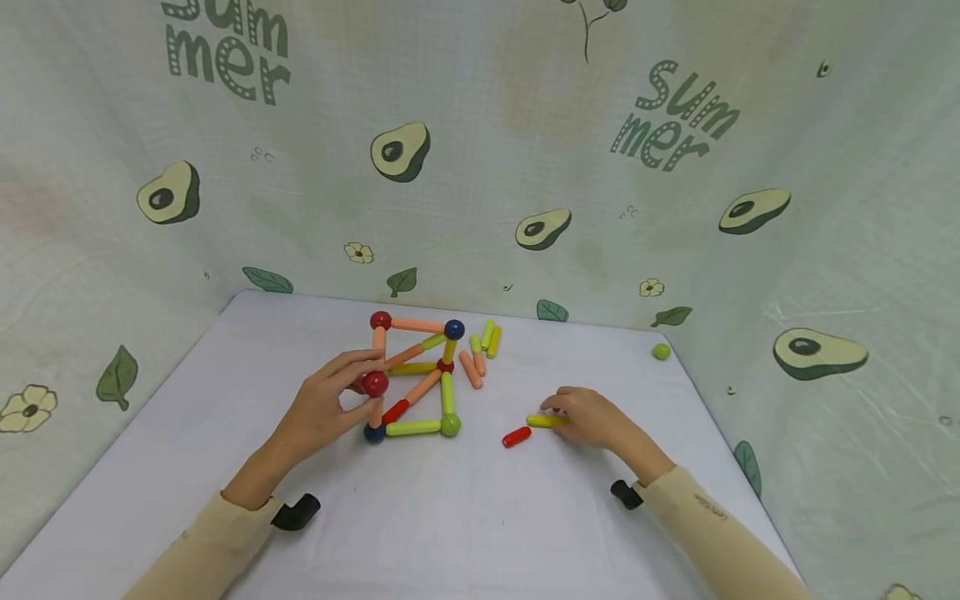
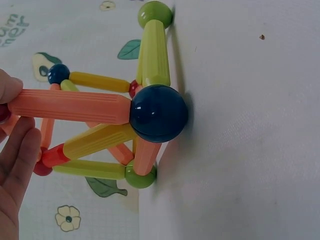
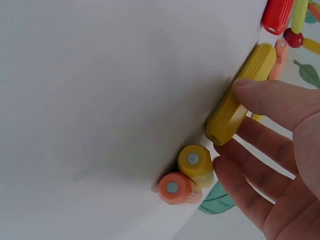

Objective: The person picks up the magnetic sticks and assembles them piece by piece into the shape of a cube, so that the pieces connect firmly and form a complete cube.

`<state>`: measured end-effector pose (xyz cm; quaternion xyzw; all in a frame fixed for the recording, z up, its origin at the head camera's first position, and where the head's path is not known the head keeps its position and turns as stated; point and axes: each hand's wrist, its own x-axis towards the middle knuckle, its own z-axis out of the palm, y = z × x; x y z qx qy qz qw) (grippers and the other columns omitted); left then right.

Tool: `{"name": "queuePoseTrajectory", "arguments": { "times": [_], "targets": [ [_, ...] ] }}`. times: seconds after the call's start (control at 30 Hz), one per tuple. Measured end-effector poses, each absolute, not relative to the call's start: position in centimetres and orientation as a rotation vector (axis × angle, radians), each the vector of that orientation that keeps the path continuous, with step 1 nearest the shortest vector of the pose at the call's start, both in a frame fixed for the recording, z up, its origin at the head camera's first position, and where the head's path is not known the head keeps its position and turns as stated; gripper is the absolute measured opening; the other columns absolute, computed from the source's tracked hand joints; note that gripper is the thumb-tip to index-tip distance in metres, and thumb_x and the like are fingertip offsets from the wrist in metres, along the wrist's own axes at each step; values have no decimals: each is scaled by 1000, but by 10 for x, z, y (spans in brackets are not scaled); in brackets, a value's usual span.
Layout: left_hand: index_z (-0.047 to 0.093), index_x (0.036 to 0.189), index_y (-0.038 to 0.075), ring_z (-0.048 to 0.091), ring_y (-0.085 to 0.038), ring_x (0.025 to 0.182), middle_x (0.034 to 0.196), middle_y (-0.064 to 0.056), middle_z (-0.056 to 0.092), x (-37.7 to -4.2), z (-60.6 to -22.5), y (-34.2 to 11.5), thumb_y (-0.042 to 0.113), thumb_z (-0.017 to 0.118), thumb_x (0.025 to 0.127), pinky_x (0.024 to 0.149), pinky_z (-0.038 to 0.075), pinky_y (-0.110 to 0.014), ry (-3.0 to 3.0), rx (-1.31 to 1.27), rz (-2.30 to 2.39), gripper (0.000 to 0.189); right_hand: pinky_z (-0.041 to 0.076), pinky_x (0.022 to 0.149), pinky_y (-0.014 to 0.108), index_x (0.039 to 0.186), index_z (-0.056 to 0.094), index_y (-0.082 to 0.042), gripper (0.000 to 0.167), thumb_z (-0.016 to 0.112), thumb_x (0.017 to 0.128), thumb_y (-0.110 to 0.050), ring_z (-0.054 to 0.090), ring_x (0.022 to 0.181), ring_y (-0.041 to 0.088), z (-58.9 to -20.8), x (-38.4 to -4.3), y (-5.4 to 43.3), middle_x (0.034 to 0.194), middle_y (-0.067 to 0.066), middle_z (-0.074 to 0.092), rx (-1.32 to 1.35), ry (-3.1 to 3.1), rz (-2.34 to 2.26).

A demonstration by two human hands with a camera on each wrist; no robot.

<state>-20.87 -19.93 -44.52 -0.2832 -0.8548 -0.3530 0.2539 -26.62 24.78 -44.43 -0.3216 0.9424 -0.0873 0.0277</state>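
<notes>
A frame of magnetic rods and balls stands on the left of the table, with a blue ball at its near corner and a green ball right of that. My left hand grips the frame at a red ball. An orange rod runs from that ball to the blue one. With thumb and fingers, my right hand pinches a yellow magnetic rod close over the table. Beside its fingers, an orange rod and another yellow rod show their metal ends.
A red rod lies left of my right hand. Several loose rods, among them an orange one, lie right of the frame. A loose green ball sits near the table's far right corner, before a patterned cloth.
</notes>
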Motion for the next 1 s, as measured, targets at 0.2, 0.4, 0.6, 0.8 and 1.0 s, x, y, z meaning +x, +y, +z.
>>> {"name": "queuePoseTrajectory", "arguments": {
  "times": [0.2,0.4,0.6,0.8,1.0],
  "targets": [
    [71,133,7,69,-16,103,147,-7,61,-208,-446,-200,-5,93,76,85,54,-11,-2324,-756,-958,62,61,87,35,112,80,-10,20,81,93,-5,65,89,13,-443,-269,244,101,0,73,-1059,2939,-295],
    [70,134,6,69,-15,101,147,-8,61,-207,-444,-203,-4,93,77,85,55,-12,-2337,-758,-952,62,61,82,28,117,79,-12,24,82,93,-7,65,89,12,-419,-260,205,103,-2,70,-1165,2957,-434],
    [69,136,8,69,-13,102,148,-7,60,-207,-443,-205,1,95,77,87,54,-11,-2357,-746,-945,64,59,78,25,121,77,-9,27,81,95,-7,65,88,14,-392,-247,148,103,1,71,-1336,2893,-624],
    [69,137,9,69,-14,98,147,-7,61,-207,-444,-205,2,94,78,86,54,-12,-2348,-751,-941,64,54,73,21,121,78,-8,26,81,95,-10,63,85,18,-381,-242,99,103,2,71,-1492,2881,-679],
    [70,137,9,70,-13,96,145,-9,62,-208,-442,-202,0,94,78,84,55,-12,-2317,-789,-948,64,54,79,19,121,79,-9,26,82,96,-14,65,93,14,-379,-243,72,109,1,75,-1553,2900,-699]
  ]
}}
